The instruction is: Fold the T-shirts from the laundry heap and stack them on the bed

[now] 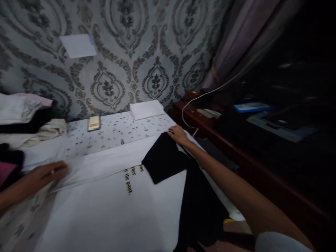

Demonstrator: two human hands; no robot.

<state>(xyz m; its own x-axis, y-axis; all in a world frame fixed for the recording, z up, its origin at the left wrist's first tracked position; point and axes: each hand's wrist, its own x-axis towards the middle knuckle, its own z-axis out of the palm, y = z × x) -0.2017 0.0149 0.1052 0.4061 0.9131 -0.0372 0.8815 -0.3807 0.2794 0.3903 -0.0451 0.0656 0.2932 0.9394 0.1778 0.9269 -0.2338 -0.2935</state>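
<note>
A white T-shirt (105,217) with black sleeves lies spread on the bed, its far side turned over in a long strip across the printed lettering. One black sleeve (165,157) lies folded over the white front. My right hand (179,135) is closed on the far right edge of the shirt, beside that sleeve. At the left end of the turned-over strip, my left hand (49,175) has its fingers together at the cloth edge. It is slightly blurred, and its fingertips seem to pinch the fabric.
Piled clothes (26,115) lie at the left. A folded white cloth (147,109) and a small pale packet (93,123) rest on the patterned sheet (112,129) near the wall. Right of the bed stands a dark red wooden surface (183,109) with a white cable (210,91).
</note>
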